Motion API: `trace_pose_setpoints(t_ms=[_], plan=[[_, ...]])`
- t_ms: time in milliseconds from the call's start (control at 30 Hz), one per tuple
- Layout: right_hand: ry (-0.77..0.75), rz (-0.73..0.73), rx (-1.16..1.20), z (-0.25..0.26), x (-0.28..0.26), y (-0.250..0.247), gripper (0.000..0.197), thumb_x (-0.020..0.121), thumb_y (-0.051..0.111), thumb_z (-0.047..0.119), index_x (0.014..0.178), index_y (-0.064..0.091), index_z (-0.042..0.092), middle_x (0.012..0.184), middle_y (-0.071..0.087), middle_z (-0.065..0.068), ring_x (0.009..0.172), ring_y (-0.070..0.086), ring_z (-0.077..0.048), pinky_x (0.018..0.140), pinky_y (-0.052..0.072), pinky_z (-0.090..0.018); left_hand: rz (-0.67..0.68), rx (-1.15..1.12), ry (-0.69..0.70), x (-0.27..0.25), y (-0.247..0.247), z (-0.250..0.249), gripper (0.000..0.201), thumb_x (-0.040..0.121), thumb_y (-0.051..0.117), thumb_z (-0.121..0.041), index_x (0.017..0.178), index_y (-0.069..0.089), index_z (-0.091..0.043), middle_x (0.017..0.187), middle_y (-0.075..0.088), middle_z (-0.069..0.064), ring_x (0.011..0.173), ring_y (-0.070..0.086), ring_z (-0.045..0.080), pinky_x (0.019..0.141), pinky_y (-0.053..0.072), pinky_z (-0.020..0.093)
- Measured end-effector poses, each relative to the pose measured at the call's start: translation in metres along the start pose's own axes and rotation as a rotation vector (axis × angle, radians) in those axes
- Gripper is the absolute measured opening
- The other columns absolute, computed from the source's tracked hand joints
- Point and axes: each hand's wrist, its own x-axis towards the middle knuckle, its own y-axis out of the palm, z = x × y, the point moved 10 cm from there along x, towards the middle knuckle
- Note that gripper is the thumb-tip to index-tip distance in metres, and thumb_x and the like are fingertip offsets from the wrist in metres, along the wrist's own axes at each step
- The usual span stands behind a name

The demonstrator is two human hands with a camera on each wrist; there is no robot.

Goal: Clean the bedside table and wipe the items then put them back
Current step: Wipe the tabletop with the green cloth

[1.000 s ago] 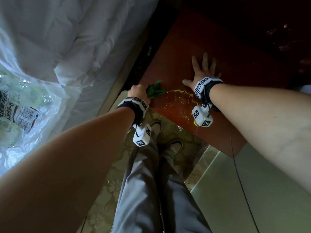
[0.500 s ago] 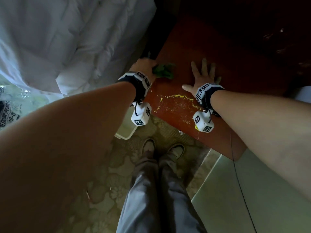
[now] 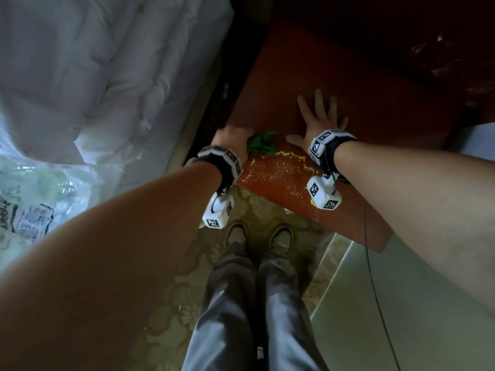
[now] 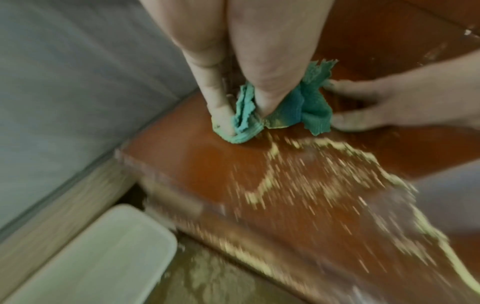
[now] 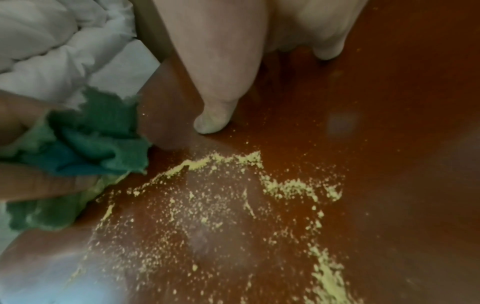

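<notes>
**A:** Reddish-brown table (image 3: 375, 108) filling the upper right of the head view, white bedding (image 3: 107, 76) off in the upper left. Looks like a bedroom corner, patterned carpet (image 3: 171, 290) down at the bottom.

**B:** Yep. Yellow powder (image 3: 278, 170) scattered over the near edge of the top, piled into a wavy ridge in the right wrist view (image 5: 233, 160).

**A:** Left hand (image 3: 233, 137) bunched around a green cloth (image 3: 261, 143), center frame, pressing it down on the table near the left corner. Thumb and fingers (image 4: 218, 115) pinching the folds, going by the left wrist view (image 4: 298, 107).

**B:** Cloth sitting right at the upper edge of the powder, touching it. Some yellow stuck to its underside too.

**A:** Right hand (image 3: 318, 121) flat on the wood, fingers spread, just right of the cloth. Not holding anything. Thumb (image 5: 213, 121) tip down on the top just above the powder ridge.

**B:** Plastic bag (image 3: 32, 204) with printed labels at far left, contents too blurry to read. White bin (image 4: 98, 257) on the floor, lower left of the left wrist view, beside the table. Shoes (image 3: 257, 234) and grey trousers (image 3: 254, 317) at bottom center. Thin black cable (image 3: 375, 290) running down the lower right.
</notes>
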Motion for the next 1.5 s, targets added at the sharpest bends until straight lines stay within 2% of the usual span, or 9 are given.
trace_pose_setpoints(t_ms=[67,200,433,600,733,1067,1200,1400,1500], plan=[[0.006,-0.002,0.003,-0.001,0.0,-0.001,0.096,0.086,0.061,0.059,0.153,-0.005,0.043,0.161,-0.024,0.004,0.147,-0.021,-0.033,0.112,0.002,-0.069,0.015,-0.028,0.011,-0.016,0.015,-0.006,0.04,0.095,0.056,-0.012,0.131,0.057,-0.029,0.115,0.063,0.007,0.101,0.064,0.028,0.07,0.047,0.029],[0.004,0.001,-0.001,-0.001,0.0,0.001,0.095,0.087,0.06,0.06,0.153,-0.006,0.044,0.161,-0.024,0.004,0.147,-0.022,-0.032,0.112,0.002,-0.07,0.06,-0.102,0.016,-0.032,0.033,-0.012,0.047,0.093,0.055,-0.013,0.136,0.054,-0.033,0.133,0.054,0.006,0.115,0.057,0.033,0.088,0.05,0.038],[-0.012,-0.021,-0.007,0.002,-0.005,-0.002,0.096,0.086,0.061,0.06,0.154,-0.003,0.041,0.162,-0.022,0.002,0.148,-0.019,-0.033,0.111,0.004,-0.07,-0.122,-0.201,-0.111,-0.032,-0.012,0.022,0.041,0.089,0.061,-0.02,0.13,0.058,-0.024,0.127,0.058,0.007,0.109,0.061,0.031,0.09,0.051,0.038],[-0.01,-0.023,-0.017,0.003,-0.004,-0.004,0.095,0.086,0.061,0.058,0.154,-0.003,0.04,0.162,-0.022,0.002,0.148,-0.018,-0.034,0.112,0.004,-0.071,-0.119,-0.25,-0.275,-0.043,0.005,0.065,0.04,0.089,0.063,-0.022,0.129,0.059,-0.026,0.126,0.057,0.01,0.11,0.06,0.036,0.08,0.046,0.034],[-0.017,-0.024,-0.026,0.003,-0.002,-0.003,0.093,0.087,0.06,0.059,0.154,-0.002,0.04,0.162,-0.022,0.002,0.148,-0.018,-0.034,0.112,0.005,-0.071,-0.12,-0.349,-0.34,-0.05,0.027,0.065,0.041,0.089,0.065,-0.026,0.13,0.059,-0.025,0.123,0.062,0.01,0.111,0.06,0.033,0.085,0.05,0.036],[-0.022,-0.026,-0.04,0.004,-0.001,-0.002,0.093,0.088,0.059,0.059,0.155,-0.003,0.039,0.162,-0.022,0.001,0.148,-0.018,-0.035,0.111,0.006,-0.071,-0.06,-0.438,-0.292,-0.052,0.064,0.004,0.048,0.087,0.064,-0.018,0.132,0.057,-0.032,0.124,0.061,0.006,0.112,0.06,0.03,0.09,0.051,0.035],[-0.02,-0.025,-0.038,0.004,-0.001,0.0,0.094,0.088,0.059,0.059,0.154,-0.003,0.04,0.162,-0.022,0.001,0.148,-0.019,-0.035,0.112,0.006,-0.071,0.02,-0.442,-0.236,-0.048,0.076,-0.014,0.045,0.086,0.066,-0.013,0.128,0.061,-0.03,0.119,0.062,0.002,0.107,0.063,0.027,0.076,0.049,0.028],[-0.031,-0.015,-0.034,0.003,0.0,0.001,0.093,0.088,0.058,0.061,0.155,-0.004,0.039,0.162,-0.023,0.0,0.147,-0.019,-0.036,0.111,0.005,-0.071,0.042,-0.359,-0.172,-0.028,0.038,-0.014,0.037,0.091,0.067,-0.024,0.127,0.063,-0.025,0.102,0.059,0.001,0.093,0.062,0.02,0.073,0.046,0.025],[-0.029,-0.015,-0.031,0.004,-0.001,0.001,0.095,0.086,0.058,0.063,0.155,-0.004,0.04,0.162,-0.022,0.0,0.147,-0.018,-0.037,0.11,0.005,-0.071,-0.011,-0.273,-0.144,-0.016,0.003,-0.006,0.036,0.093,0.065,-0.023,0.129,0.062,-0.022,0.105,0.06,0.003,0.101,0.064,0.026,0.076,0.047,0.026]])
